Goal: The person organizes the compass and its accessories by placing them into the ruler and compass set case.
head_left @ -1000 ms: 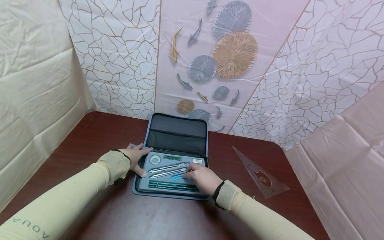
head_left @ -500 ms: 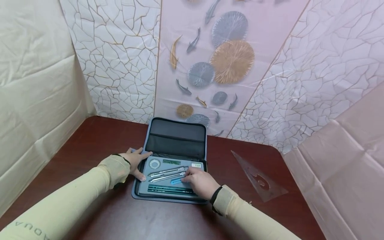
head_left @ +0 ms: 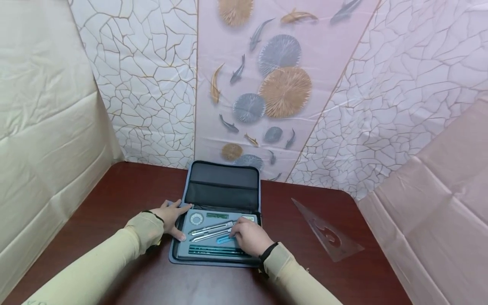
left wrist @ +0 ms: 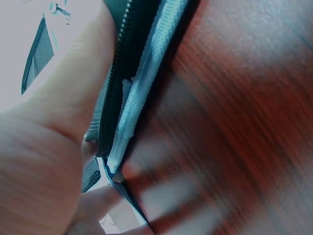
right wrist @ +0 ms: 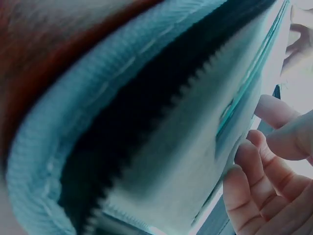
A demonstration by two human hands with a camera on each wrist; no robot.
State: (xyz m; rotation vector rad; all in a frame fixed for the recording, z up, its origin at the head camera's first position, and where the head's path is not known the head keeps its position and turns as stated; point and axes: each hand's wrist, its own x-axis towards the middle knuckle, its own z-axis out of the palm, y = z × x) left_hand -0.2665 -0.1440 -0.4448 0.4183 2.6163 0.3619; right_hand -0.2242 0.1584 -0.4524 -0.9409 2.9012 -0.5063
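Observation:
An unzipped blue-grey case [head_left: 223,168] holds a grey tray [head_left: 183,254] with two silver drawing tools [head_left: 207,232], a blue piece [head_left: 224,239], green pencils [head_left: 213,250], a round dial [head_left: 196,218] and a small green box [head_left: 217,215]. My left hand [head_left: 171,220] rests with spread fingers on the case's left side; that hand [left wrist: 54,112] lies by its zip [left wrist: 117,63] in the left wrist view. Bent fingers of my right hand [head_left: 252,237] reach the tools' right ends, beside the blue piece. The right wrist view has this hand [right wrist: 276,181] at the tray; its grip is unclear.
A clear triangular ruler [head_left: 329,233] lies on the dark red table [head_left: 152,186], right of the case. Patterned cloth [head_left: 152,84] hangs behind the table, and plain cloth [head_left: 49,127] walls the left side; more cloth stands at right.
The head view has tilted upward, so the case and table appear lower. My right hand has moved slightly left over the tools' ends. My left hand has stayed on the case.

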